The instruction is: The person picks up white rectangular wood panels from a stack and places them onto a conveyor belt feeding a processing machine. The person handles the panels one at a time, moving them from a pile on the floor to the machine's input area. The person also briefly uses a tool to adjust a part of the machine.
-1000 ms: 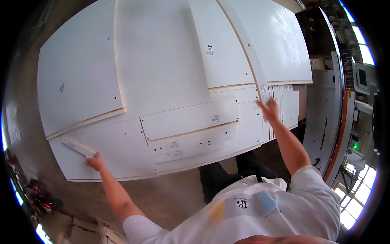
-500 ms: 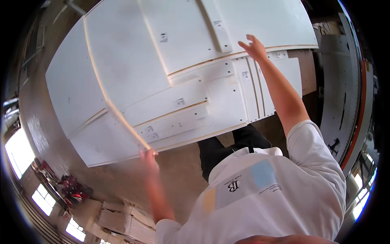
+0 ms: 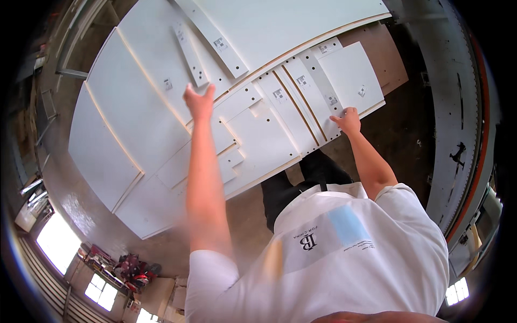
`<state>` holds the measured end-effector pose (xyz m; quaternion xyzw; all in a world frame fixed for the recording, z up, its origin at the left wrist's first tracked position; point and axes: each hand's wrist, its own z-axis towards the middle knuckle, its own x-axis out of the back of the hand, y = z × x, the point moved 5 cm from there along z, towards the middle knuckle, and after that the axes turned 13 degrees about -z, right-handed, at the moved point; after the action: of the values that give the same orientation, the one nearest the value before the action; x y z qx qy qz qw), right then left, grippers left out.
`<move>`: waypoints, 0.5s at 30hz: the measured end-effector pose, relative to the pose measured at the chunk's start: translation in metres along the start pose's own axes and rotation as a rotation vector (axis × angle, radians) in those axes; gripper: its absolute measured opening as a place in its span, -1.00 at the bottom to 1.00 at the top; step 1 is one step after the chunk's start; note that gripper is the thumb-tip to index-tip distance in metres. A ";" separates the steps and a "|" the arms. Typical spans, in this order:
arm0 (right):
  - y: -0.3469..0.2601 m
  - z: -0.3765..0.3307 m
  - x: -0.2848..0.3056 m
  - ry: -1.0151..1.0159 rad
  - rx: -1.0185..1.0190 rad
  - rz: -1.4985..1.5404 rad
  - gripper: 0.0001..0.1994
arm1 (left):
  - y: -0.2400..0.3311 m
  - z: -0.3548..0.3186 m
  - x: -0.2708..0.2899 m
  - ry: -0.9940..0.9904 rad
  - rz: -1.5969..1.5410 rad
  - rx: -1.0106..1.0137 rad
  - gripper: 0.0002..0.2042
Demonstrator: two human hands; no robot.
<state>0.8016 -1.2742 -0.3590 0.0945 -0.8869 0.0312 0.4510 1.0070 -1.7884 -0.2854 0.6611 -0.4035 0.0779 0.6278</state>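
Note:
My left hand (image 3: 199, 102) reaches over the stack with thumb and fingers apart. Its fingertips are at the near end of a slightly blurred, narrow white strip (image 3: 188, 56) with dark holes. Closer to me on the right, my right hand (image 3: 348, 120) has its fingers curled at the near end of another narrow white strip (image 3: 321, 81). That strip lies across the stack and looks greyer than the boards around it. Beside it is a broad white board (image 3: 353, 70) with a label. A longer drilled strip (image 3: 218, 43) rests beyond my left hand.
Large white panels (image 3: 116, 113) with pale edges spread to the left. A brown board (image 3: 379, 54) sticks out at the far right of the stack. A long grey machine bed (image 3: 458, 124) with an orange-red edge runs along the right. Bare floor (image 3: 81, 210) shows at the left.
My left hand has left the near edge and reached up over the stack, where a narrow strip now lies. My right hand has come nearer to me, onto another strip. The view has turned.

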 end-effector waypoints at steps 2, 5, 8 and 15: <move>0.009 0.007 -0.007 0.022 -0.101 0.090 -0.33 | 0.009 -0.036 -0.019 -0.044 -0.223 -0.095 -0.22; 0.016 0.006 -0.002 0.001 0.046 0.251 -0.46 | 0.008 -0.119 -0.037 -0.242 -0.410 0.005 -0.45; 0.029 0.001 -0.001 -0.053 0.204 0.531 -0.69 | -0.046 -0.218 -0.057 -0.405 -0.587 0.177 -0.62; 0.005 -0.019 0.040 -0.124 0.263 0.897 -0.80 | -0.076 -0.377 -0.026 -0.528 -0.346 0.455 -0.65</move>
<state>0.7923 -1.2718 -0.3151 -0.2400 -0.8540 0.3295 0.3233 1.1904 -1.4494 -0.2843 0.8390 -0.4061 -0.1146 0.3436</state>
